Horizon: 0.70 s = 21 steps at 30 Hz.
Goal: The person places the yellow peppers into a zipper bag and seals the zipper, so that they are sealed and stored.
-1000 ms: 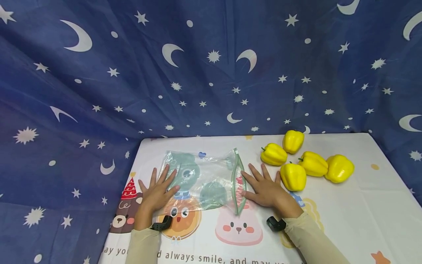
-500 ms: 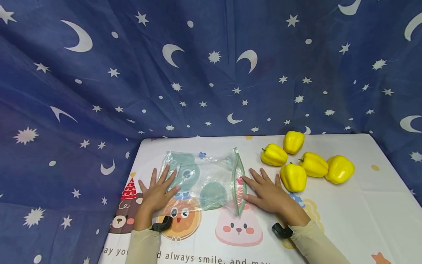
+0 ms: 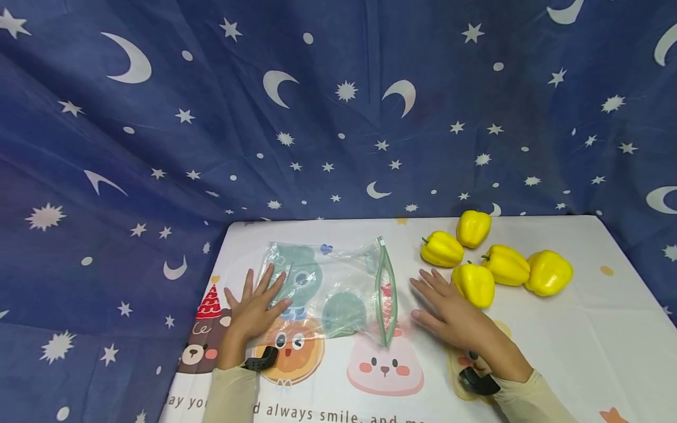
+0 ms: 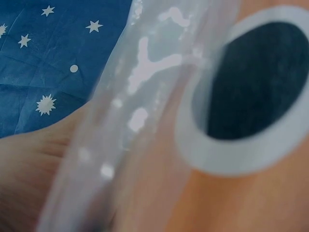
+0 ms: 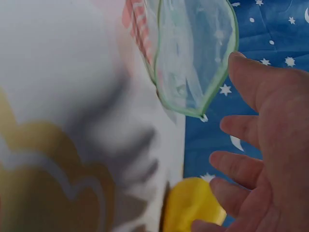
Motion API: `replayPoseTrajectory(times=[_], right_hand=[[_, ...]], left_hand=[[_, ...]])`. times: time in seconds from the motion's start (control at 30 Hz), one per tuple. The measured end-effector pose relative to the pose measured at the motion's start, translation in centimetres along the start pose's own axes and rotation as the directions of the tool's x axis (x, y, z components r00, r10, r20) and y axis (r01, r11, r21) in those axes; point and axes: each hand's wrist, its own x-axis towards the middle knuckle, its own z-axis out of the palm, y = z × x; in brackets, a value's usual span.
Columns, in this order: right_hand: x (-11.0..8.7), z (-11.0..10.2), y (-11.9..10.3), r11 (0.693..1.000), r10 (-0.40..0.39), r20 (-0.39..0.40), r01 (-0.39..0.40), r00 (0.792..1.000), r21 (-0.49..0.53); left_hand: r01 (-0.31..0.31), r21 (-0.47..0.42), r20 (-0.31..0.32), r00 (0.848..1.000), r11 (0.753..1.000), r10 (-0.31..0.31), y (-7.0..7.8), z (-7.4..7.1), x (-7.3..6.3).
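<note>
- Our left hand rests on the bag, fingers spread and released.
- Our right hand hangs just beside the bag, fingers extended, grasping nothing.
- The bag lies on the tabletop, its mouth parted.
- We see five peppers near our right hand.

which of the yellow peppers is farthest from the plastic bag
The rightmost yellow pepper in the head view; the other four all lie farther left, closer to the plastic bag.
</note>
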Motion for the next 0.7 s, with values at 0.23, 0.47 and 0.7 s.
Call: replayPoseTrajectory(times=[0.23, 0.47, 0.7], right_hand=[[-0.8, -2.1, 0.2, 0.997, -0.010, -0.140, -0.001, 0.990, -0.076], [-0.9, -4.3, 2.3, 0.975, -0.200, -0.399, 0.142, 0.895, -0.169], [-2.0, -6.1, 4.2, 0.967, -0.120, -0.375, 0.023, 0.919, -0.253]], left_hand=[[-0.007, 0.002, -0.005, 1.000, 1.000, 0.007, -0.1, -0.1, 0.1], [0.005, 0.002, 0.003, 1.000, 1.000, -0.005, 0.0, -0.1, 0.1], [0.008, 0.009, 0.003, 1.000, 1.000, -0.008, 0.0, 0.0, 0.1]])
